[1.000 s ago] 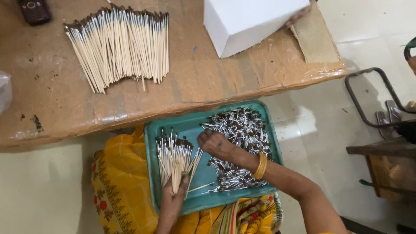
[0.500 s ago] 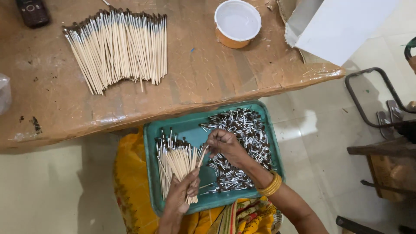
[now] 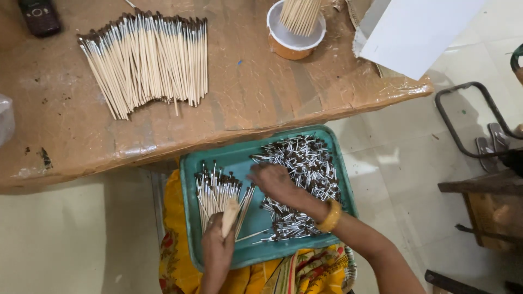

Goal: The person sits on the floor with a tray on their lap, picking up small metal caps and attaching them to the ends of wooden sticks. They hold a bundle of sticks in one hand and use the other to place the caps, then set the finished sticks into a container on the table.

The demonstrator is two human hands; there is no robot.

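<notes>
**Sticks and metal caps on a lap tray**

At the far left edge of the brown table (image 3: 65, 147) a bit of clear plastic (image 3: 5, 117) shows, and a dark phone (image 3: 39, 16) lies at the top corner. Next to these a broad fan of thin wooden sticks (image 3: 144, 62) with dark tips lies flat on the table top.

Below the table edge, a teal tray (image 3: 256, 253) rests on the lap of a person in yellow patterned cloth (image 3: 174, 256). In the tray's left half the left hand (image 3: 217, 253) is closed around the lower ends of a bundle of sticks (image 3: 218, 193), which stand fanned upward with metal-capped tips; a few loose sticks lie just beside the bundle on the tray floor. To the right of it, the right hand (image 3: 275, 182), with a yellow bangle (image 3: 329, 216) at the wrist, lies palm down on the left edge of a heap of small metal caps (image 3: 305, 169) that fills the tray's right half. Its fingers are curled down into the caps; whether they pinch one, I cannot tell.

Further right on the table, a white cup (image 3: 294, 35) with an orange base holds plain sticks upright, and a white sheet (image 3: 419, 30) overhangs the corner. On the pale floor at the right stand a bent metal frame (image 3: 452, 130) and a wooden stool (image 3: 485, 196).
</notes>
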